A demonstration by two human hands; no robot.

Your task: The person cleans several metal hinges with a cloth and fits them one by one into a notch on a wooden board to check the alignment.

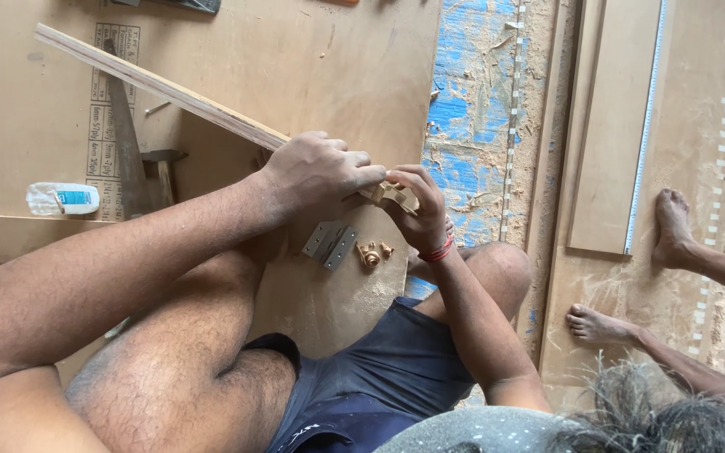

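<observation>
Hands (371,189) together, fingers curled around wooden strip's (161,88) near end.

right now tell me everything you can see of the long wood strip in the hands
The long wood strip is pale, thin and straight, with a layered edge like plywood. It slants from upper left down to the hands. The left hand covers its near end; the right hand pinches there too. It passes over a brown board.

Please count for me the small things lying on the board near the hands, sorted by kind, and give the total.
Metal hinge: 1
Brass fittings: 2, lying close together
Hammer: 1
Small plastic bottle: 1
Total: 5
</observation>
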